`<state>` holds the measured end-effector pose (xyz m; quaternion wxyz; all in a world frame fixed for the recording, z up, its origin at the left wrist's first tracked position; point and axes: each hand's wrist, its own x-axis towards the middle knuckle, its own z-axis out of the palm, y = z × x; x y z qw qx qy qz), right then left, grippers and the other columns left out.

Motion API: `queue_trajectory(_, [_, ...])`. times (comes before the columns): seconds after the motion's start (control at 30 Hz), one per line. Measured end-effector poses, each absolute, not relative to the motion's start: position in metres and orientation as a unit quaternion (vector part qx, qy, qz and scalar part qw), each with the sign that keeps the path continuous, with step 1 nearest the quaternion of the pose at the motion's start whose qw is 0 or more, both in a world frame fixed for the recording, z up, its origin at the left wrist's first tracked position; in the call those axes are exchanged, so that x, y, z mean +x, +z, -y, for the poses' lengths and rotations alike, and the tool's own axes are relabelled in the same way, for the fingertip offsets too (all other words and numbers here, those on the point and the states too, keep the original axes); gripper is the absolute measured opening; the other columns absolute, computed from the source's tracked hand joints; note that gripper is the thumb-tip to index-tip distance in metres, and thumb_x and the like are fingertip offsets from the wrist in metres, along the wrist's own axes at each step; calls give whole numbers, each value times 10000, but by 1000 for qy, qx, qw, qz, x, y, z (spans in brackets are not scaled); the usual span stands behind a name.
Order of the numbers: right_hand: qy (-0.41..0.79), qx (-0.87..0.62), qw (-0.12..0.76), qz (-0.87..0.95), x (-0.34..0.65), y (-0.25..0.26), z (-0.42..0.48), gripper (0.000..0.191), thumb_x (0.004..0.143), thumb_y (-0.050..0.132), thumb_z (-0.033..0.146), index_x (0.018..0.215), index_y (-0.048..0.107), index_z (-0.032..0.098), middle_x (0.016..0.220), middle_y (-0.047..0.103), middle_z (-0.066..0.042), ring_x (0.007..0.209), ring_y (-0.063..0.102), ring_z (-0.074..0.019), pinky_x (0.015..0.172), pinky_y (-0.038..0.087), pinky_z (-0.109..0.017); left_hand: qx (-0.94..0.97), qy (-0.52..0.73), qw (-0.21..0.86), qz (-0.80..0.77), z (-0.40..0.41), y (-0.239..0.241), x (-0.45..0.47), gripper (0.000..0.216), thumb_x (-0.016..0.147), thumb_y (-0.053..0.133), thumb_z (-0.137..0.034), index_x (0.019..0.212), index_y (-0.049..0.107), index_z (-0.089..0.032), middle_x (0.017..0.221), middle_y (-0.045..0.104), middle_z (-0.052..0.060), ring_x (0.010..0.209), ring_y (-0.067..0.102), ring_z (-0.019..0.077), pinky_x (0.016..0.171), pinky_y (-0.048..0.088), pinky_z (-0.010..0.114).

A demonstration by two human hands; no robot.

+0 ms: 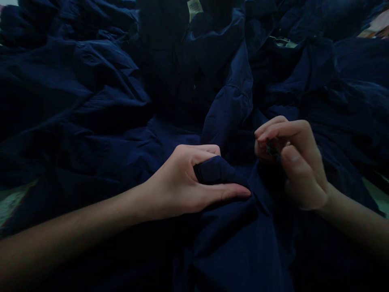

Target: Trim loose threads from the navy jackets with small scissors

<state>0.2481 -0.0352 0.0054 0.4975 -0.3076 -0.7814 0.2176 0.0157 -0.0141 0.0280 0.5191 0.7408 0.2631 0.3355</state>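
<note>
Dark navy cloth, part of a garment (237, 247), is bunched in front of me. My left hand (194, 182) is closed on a fold of it, thumb on the near side and fingers on the far side. To the right and slightly higher, my right hand (291, 162) is curled with thumb and fingers drawn together. Between its fingers shows a small dark object (272, 150) with a metallic glint, mostly hidden by the hand and too dim to identify. The right hand is close to the held fold.
More navy garments (100, 89) lie heaped across the far side and both sides. A pale label (195, 9) shows at the top middle. Bits of a light surface (15, 202) appear at the left and right edges. The scene is dim.
</note>
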Motion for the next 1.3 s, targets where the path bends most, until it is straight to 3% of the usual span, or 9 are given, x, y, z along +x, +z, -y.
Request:
queue_trajectory(0.13, [76,-261,429,861,253,13,29,234,1033,553,290,1231,620,185,1047,635,-98,936,608,-211,746,565,-349,688,271,636,-221,9,33,11,327,741,898,-116,593,607,-117,616,496,-80,521,413,18,450,335,122])
queue_trajectory(0.33, [12,-246,431,868,251,14,35,209,1010,655,295,1169,719,175,1054,698,-97,924,662,-196,723,584,-320,650,199,705,-200,8,35,8,292,697,882,-7,674,614,-122,621,562,-74,547,459,33,482,377,122])
queue_trajectory(0.57, [41,-232,423,875,248,12,39,184,997,677,224,1138,755,136,1058,693,-97,934,671,-173,769,578,-294,675,191,687,-191,6,33,9,287,679,910,-52,690,631,-118,660,623,-30,582,551,80,478,399,171])
queue_trajectory(0.8, [75,-224,417,878,246,17,39,175,964,707,192,1116,777,140,1021,706,-101,876,681,-175,696,604,-293,703,193,657,-194,6,33,9,322,724,910,-139,645,598,-132,658,609,-30,581,548,81,484,392,191])
queue_trajectory(1.0, [73,-228,398,886,245,19,40,162,962,711,187,1105,782,159,1017,710,-97,858,689,-172,660,615,-290,732,194,617,-212,8,35,12,256,719,916,-176,674,671,-115,665,576,-31,590,530,92,493,400,215])
queue_trajectory(1.13, [67,-218,402,887,244,20,42,152,949,718,142,1088,779,138,1027,697,-96,878,687,-162,714,628,-280,733,206,615,-204,9,37,12,280,734,891,-118,632,630,-128,648,562,-47,563,502,74,472,373,197])
queue_trajectory(1.3, [66,-224,400,886,243,22,42,130,940,735,137,1061,784,134,1006,701,-83,867,692,-145,709,624,-256,726,184,621,-232,10,36,11,323,749,898,-208,628,606,-141,620,533,-49,546,479,79,452,335,211])
